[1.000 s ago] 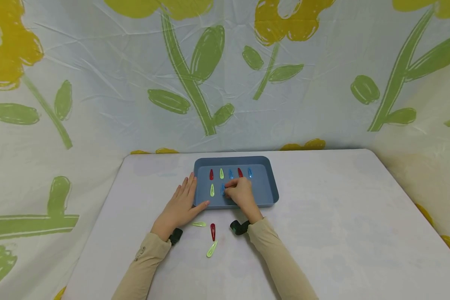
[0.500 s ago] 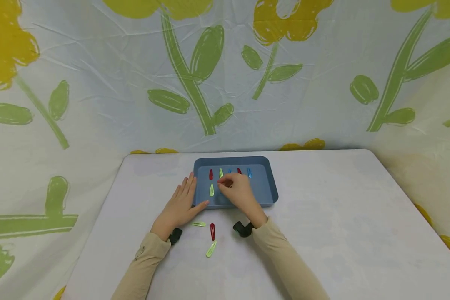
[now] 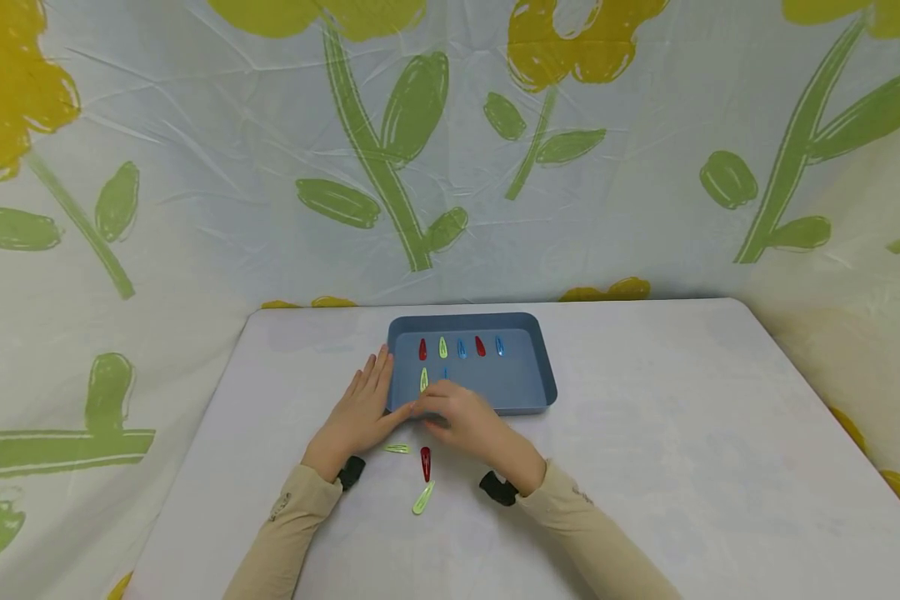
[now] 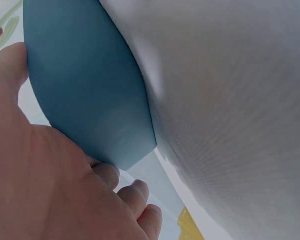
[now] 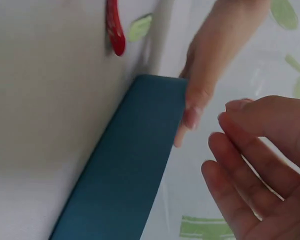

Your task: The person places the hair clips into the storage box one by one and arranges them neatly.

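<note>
A blue-grey tray (image 3: 521, 383) holds several snap hair clips. Red, light green and blue ones form its back row; a light green clip (image 3: 423, 378) and a partly covered blue clip (image 3: 446, 375) lie in front of them. My left hand (image 3: 356, 417) rests against the tray's left side, fingers straight and thumb over the near-left corner. Over the near rim is my right hand (image 3: 468, 425), fingers loosely bent, nothing visible between them in the right wrist view. Closest to it on the table lie a red clip (image 3: 426, 464) and a light green clip (image 3: 398, 448).
Another light green clip (image 3: 423, 497) lies nearer the person on the white table (image 3: 645, 467). Behind the table hangs a flower-printed cloth (image 3: 615, 217). A dark wrist device (image 3: 499, 488) sits below the right forearm.
My right hand has left the blue clip in the tray's front row and moved toward the near rim, uncovering the back row. The left hand stays in place.
</note>
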Available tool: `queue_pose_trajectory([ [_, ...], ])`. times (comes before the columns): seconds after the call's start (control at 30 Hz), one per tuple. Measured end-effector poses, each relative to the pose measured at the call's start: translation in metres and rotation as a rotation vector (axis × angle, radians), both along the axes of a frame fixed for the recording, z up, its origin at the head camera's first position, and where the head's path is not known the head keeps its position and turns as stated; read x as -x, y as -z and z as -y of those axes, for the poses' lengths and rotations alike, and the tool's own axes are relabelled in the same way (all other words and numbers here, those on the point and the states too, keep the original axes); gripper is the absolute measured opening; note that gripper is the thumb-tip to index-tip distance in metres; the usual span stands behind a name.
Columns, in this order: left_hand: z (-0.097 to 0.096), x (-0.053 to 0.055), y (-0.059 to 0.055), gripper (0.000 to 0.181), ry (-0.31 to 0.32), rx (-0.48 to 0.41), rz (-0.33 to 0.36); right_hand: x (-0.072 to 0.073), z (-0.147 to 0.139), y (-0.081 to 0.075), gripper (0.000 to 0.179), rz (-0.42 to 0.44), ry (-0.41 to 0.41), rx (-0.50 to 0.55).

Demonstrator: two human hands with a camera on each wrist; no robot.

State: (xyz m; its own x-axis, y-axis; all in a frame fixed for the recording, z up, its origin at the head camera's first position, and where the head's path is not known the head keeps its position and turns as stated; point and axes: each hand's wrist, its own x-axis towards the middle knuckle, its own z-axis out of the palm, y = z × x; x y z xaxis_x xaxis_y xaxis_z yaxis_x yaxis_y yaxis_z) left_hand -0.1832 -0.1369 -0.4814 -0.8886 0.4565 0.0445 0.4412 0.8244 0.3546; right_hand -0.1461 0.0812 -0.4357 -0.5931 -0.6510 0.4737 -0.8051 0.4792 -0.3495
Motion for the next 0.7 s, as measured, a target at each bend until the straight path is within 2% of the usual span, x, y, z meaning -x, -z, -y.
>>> queue_pose_trajectory([
  [0.13, 0.0, 0.0, 0.0, 0.096, -0.001, -0.016, 0.004, -0.006, 0.001, 0.004, 0.02, -0.066, -0.093, -0.085],
  [0.2, 0.0, 0.0, 0.0, 0.096, -0.006, -0.016, 0.014, -0.01, 0.001, 0.006, 0.019, -0.047, -0.124, -0.127],
  [0.33, 0.0, 0.0, 0.0, 0.098, -0.015, -0.008, 0.031, -0.016, 0.001, 0.011, 0.016, 0.059, -0.162, -0.206],
  [0.5, -0.001, -0.001, -0.001, 0.098, -0.019, -0.003, 0.03, -0.021, 0.002, 0.021, 0.017, 0.103, -0.177, -0.283],
  [0.7, -0.001, -0.002, -0.003, 0.097, -0.02, 0.017, 0.039, -0.023, 0.003, 0.025, 0.013, 0.133, -0.135, -0.27],
])
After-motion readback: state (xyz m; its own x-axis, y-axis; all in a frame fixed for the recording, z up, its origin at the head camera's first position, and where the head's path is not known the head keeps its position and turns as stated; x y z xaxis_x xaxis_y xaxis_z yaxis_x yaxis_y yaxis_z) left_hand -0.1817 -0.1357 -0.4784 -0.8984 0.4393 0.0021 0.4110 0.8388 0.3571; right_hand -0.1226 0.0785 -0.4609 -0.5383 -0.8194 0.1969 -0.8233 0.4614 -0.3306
